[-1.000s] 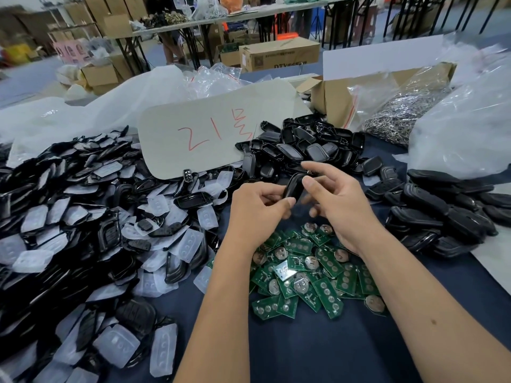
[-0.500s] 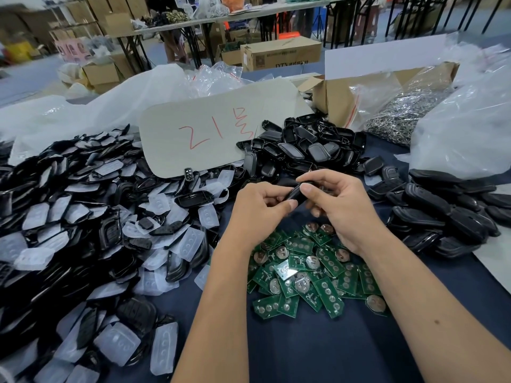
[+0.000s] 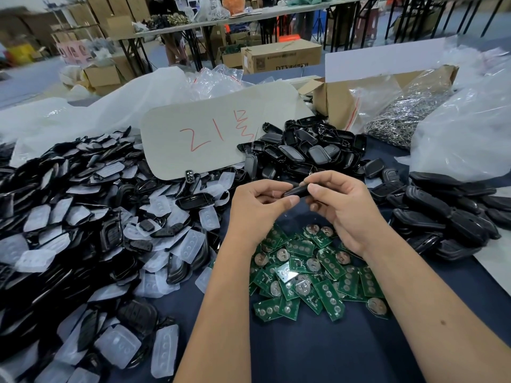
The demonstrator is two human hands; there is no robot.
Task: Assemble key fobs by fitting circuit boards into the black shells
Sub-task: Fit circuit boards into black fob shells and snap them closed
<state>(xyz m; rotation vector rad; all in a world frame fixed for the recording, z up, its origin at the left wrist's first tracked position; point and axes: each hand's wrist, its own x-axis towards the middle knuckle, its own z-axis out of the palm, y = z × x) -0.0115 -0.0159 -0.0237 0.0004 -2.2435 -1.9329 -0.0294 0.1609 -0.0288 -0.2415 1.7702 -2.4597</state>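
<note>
Both hands hold one black key fob shell [image 3: 296, 191] edge-on above the table. My left hand [image 3: 258, 210] pinches its left end between thumb and fingers. My right hand [image 3: 341, 208] grips its right end with thumb and forefinger. Whether a board sits inside the shell is hidden. Below the hands lies a heap of green circuit boards [image 3: 307, 275] on the dark blue cloth. Empty black shells [image 3: 307, 150] are piled behind the hands.
A large heap of black shells and translucent button pads [image 3: 91, 233] fills the left. Closed black fobs [image 3: 448, 217] are stacked at the right. A card with red writing [image 3: 218, 131], a cardboard box [image 3: 337, 103] and a bag of metal rings [image 3: 406, 117] stand behind.
The shell has turned from nearly upright to flat and edge-on between the two hands. Both hands stayed in about the same place.
</note>
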